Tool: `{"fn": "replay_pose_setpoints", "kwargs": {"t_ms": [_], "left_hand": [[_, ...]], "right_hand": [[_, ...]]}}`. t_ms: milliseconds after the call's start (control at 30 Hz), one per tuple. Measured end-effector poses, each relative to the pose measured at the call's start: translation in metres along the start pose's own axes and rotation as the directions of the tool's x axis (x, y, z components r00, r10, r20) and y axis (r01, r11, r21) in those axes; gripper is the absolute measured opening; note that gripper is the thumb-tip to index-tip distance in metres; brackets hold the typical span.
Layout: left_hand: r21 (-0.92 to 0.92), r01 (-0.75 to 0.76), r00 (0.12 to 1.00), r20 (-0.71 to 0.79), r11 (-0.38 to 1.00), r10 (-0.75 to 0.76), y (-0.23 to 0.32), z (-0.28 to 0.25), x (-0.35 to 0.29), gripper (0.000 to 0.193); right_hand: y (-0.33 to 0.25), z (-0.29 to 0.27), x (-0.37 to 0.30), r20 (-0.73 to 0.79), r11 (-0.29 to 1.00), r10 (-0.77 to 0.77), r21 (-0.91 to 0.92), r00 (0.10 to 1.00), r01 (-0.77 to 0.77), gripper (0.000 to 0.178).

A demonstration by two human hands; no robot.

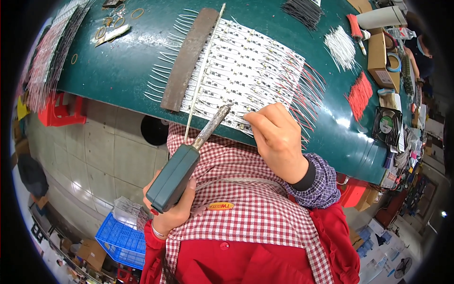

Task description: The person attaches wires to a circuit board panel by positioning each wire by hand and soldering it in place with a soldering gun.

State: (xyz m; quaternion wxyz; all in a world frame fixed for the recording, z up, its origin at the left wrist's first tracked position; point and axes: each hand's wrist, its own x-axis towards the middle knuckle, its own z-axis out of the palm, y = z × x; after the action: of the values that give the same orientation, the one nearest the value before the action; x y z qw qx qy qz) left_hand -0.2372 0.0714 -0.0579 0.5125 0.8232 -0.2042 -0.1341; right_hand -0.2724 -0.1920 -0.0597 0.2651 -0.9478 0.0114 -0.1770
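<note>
My left hand (176, 212) is wrapped round the dark green body of a soldering gun (176, 176). The gun's worn metal tip points up and right, over the near edge of a white circuit board panel (239, 61). Rows of small black parts and short white wires cover the panel, and red and white wires stick out along its right side. Above its near right part, my right hand (279, 137) is closed in a pinch; whatever lies between the fingertips is hidden. A brown flat bar (191, 59) and a thin pale strip (204, 71) lie across the panel's left side.
The green table (118, 66) carries bundles of white wires (341, 49), red wires (360, 97) and black wires (302, 13). Farther right are a cardboard box (378, 59) and a small fan (387, 124). Wired panels (56, 52) stand far left. A blue crate (120, 240) sits below.
</note>
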Motion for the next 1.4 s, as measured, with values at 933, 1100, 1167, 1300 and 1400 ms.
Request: {"fn": "replay_pose_setpoints", "kwargs": {"t_ms": [933,1100,1167,1300,1400], "left_hand": [[-0.012,0.054,0.999,0.008,0.998,-0.054,-0.004,-0.001,-0.015,0.025],[-0.033,0.075,0.997,0.002,0.997,-0.075,-0.002,-0.002,-0.016,0.025],[-0.036,0.093,0.996,0.001,0.995,-0.093,-0.003,-0.002,-0.018,0.025],[-0.042,0.054,0.999,-0.001,0.998,-0.054,-0.003,-0.002,-0.019,0.023],[-0.035,0.059,0.998,0.032,0.998,-0.058,0.0,-0.005,-0.017,0.021]], "right_hand": [[-0.001,0.007,-0.006,-0.008,0.999,0.029,-0.037,1.0,-0.03,0.021],[-0.004,0.007,-0.006,-0.079,0.998,-0.004,-0.056,0.997,0.0,0.023],[-0.007,0.004,-0.008,-0.092,0.998,-0.035,-0.048,0.995,0.03,0.023],[-0.009,0.007,-0.014,-0.068,0.999,-0.027,-0.025,0.997,0.025,0.023],[-0.01,0.008,-0.015,-0.049,1.0,0.0,-0.01,0.999,-0.001,0.023]]}}
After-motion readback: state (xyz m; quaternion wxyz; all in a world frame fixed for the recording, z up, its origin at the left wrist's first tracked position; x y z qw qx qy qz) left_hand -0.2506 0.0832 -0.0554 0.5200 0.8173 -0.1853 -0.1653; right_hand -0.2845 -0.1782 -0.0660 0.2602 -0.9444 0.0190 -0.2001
